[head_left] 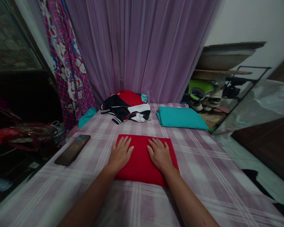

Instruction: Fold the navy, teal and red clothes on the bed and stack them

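A red cloth (140, 164), folded into a flat rectangle, lies in front of me on a plaid-covered table (203, 176). My left hand (120, 153) rests flat on its left side, fingers stretched out. On the right side of the cloth my right hand (159, 154) lies palm down, its fingers slightly spread. Neither hand grips anything. Farther back to the right is a folded teal cloth (182, 117). A crumpled red, black and white garment (130, 107) sits at the far end.
A phone (73, 149) lies near the left edge. Purple curtains (142, 50) hang behind the far end, with a patterned magenta curtain (66, 63) at the left. A rack with shoes (214, 97) stands at the back right. Beyond the left edge is dark clutter.
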